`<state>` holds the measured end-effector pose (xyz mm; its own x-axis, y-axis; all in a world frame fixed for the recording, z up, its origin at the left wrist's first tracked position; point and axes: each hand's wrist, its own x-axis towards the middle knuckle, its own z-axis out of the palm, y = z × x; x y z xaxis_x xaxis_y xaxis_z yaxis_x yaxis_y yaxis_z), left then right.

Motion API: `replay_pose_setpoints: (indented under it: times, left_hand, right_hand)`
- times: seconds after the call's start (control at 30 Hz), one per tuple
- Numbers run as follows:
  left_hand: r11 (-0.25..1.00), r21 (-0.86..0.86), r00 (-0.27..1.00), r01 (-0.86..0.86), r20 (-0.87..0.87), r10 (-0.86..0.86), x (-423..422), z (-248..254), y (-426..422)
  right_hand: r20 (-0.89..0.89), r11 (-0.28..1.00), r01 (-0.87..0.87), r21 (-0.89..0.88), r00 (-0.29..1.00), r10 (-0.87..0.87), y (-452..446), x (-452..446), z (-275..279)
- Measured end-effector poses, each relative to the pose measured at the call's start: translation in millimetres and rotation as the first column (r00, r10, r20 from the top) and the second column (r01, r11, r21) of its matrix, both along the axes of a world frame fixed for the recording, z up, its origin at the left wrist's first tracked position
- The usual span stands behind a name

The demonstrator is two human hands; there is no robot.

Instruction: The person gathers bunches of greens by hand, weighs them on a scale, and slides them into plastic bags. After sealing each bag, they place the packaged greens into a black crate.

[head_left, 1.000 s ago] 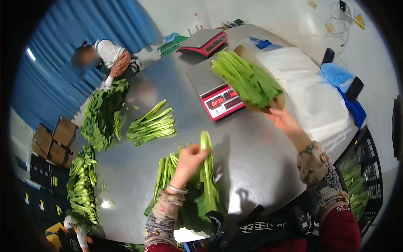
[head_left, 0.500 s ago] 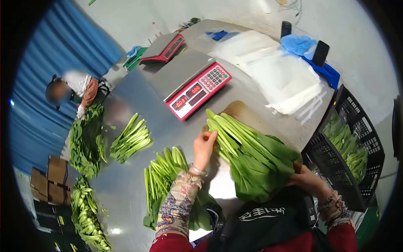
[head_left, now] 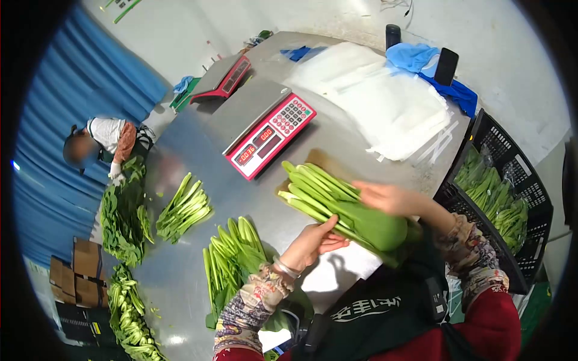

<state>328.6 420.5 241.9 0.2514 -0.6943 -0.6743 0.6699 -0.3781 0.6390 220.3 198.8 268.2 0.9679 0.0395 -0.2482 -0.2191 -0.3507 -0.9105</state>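
Note:
A bunch of leafy greens (head_left: 328,195) with pale green stalks lies slanted in front of me, stalk ends toward the scale. My left hand (head_left: 310,243) grips its near side, with the thumb against the stalks. Over the leafy part is my right hand (head_left: 388,198), smeared by motion, so its finger closure is unclear. Left of my left forearm lies a second bunch of greens (head_left: 232,256) on the metal table (head_left: 180,289). Beyond my hands stands a red digital scale (head_left: 271,135) with lit digits and a bare plate.
A further bunch (head_left: 183,207) and long leafy piles (head_left: 129,313) line the table's left side. Plastic bags (head_left: 373,96) are stacked at the back, near a phone (head_left: 446,66). A black crate (head_left: 512,253) holds bagged greens at right. Another person (head_left: 111,138) works at far left.
My right hand has moved from the leaf ends up and left over the bunch. The leaves look more gathered. My left hand has shifted down and right along the near side.

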Motion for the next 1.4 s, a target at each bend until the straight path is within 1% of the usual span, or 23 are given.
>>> replay_pose_setpoints:
  times: [0.03,0.07,0.1,0.13,0.2,0.23,0.27,0.33,0.37,0.47,0.57,0.67,0.73,0.83,0.97,1.07,1.1,1.17,1.2,1.23,1.27,1.33,1.4]
  left_hand:
    - [0.999,-0.017,0.999,-0.031,-0.035,0.03,-2.9,10.8,-11.5]
    - [0.999,-0.018,0.999,-0.031,-0.038,0.03,-2.6,7.6,-18.8]
    - [0.999,-0.021,0.999,-0.025,-0.038,0.024,-1.3,1.6,-25.8]
    - [1.0,-0.025,0.999,-0.012,-0.036,0.011,0.0,-1.3,-33.1]
    - [0.995,0.044,0.994,0.093,-0.066,-0.09,1.7,0.0,-37.2]
    - [0.988,0.041,0.987,0.15,-0.059,-0.147,3.1,4.2,-35.7]
    - [0.979,0.039,0.978,0.202,-0.057,-0.2,4.9,11.5,-35.2]
    - [0.959,0.055,0.935,0.279,0.213,-0.284,12.6,30.5,-41.5]
    - [0.947,0.071,0.885,0.313,0.341,-0.318,18.4,36.3,-45.4]
    - [0.965,-0.258,0.784,0.057,0.61,0.116,47.4,43.3,-75.6]
    - [0.919,-0.392,0.584,-0.041,0.737,0.34,69.7,29.5,-130.2]
    - [0.914,-0.394,0.398,0.092,0.856,0.329,75.9,-2.1,-195.1]
    - [0.899,-0.395,0.275,0.186,0.9,0.339,70.0,-19.6,-238.8]
    - [0.904,-0.306,-0.172,0.298,0.914,0.367,66.0,-46.7,-288.2]
    - [0.967,-0.133,-0.215,0.217,0.96,0.181,81.3,-59.5,-311.6]
    - [0.881,-0.438,-0.059,0.179,0.889,0.454,86.0,-1.2,-302.0]
    - [0.836,-0.475,-0.132,0.273,0.843,0.522,89.1,7.4,-298.5]
    - [0.916,-0.135,-0.244,0.379,0.94,0.24,108.2,-31.8,-289.5]
    - [0.918,0.022,-0.308,0.396,0.945,0.111,108.3,-30.0,-285.7]
    - [0.923,-0.132,-0.19,0.361,0.959,0.211,109.7,-26.8,-285.2]
    - [0.915,-0.2,-0.163,0.35,0.949,0.27,109.4,-25.6,-286.3]
    - [0.89,-0.322,-0.1,0.323,0.923,0.371,96.5,-8.5,-282.6]
    - [0.88,-0.334,-0.112,0.337,0.914,0.389,95.7,-1.4,-282.0]
  right_hand:
    - [-0.043,0.964,-0.08,-0.252,0.997,0.071,20.7,-0.7,19.9]
    - [-0.103,0.86,-0.173,-0.481,0.985,0.14,41.4,-1.3,39.7]
    - [-0.057,0.68,-0.198,-0.706,0.973,0.224,58.5,-4.7,17.8]
    - [-0.004,0.565,-0.143,-0.813,0.97,0.241,68.1,-11.6,0.6]
    - [0.128,0.452,0.021,-0.892,0.97,0.208,63.1,-20.5,-15.6]
    - [0.269,0.428,0.191,-0.883,0.955,0.129,55.3,-25.1,-27.0]
    - [0.241,0.47,0.168,-0.867,0.965,0.1,44.2,-32.1,-35.0]
    - [0.177,0.558,0.116,-0.822,0.983,0.057,24.3,-42.8,-29.7]
    - [0.225,0.699,0.151,-0.699,0.974,0.014,10.4,-52.6,-19.9]
    - [0.236,0.92,0.201,-0.336,0.964,-0.125,-29.9,-93.1,0.9]
    - [0.214,0.928,0.238,-0.286,0.96,-0.18,-52.1,-145.5,17.8]
    - [0.107,0.9,0.345,-0.265,0.938,-0.328,-52.8,-199.1,28.4]
    - [-0.024,0.863,0.413,-0.29,0.899,-0.438,-49.0,-218.5,40.7]
    - [0.051,0.811,0.525,-0.259,0.846,-0.531,-47.4,-235.3,40.8]
    - [0.105,0.756,0.605,-0.249,0.793,-0.6,-54.9,-234.1,42.4]
    - [0.124,0.743,0.599,-0.3,0.796,-0.592,-64.8,-228.0,41.5]
    - [0.136,0.737,0.59,-0.331,0.802,-0.581,-69.7,-222.4,42.6]
    - [0.162,0.733,0.598,-0.324,0.799,-0.58,-67.8,-210.1,40.3]
    - [0.177,0.739,0.59,-0.325,0.805,-0.566,-72.2,-203.9,39.8]
    - [0.2,0.739,0.591,-0.323,0.806,-0.557,-76.5,-196.7,37.5]
    - [0.216,0.736,0.603,-0.307,0.797,-0.563,-74.3,-191.6,34.1]
    - [0.268,0.702,0.587,-0.403,0.809,-0.522,-77.0,-179.0,30.6]
    - [0.307,0.7,0.586,-0.408,0.81,-0.499,-82.8,-164.0,28.4]
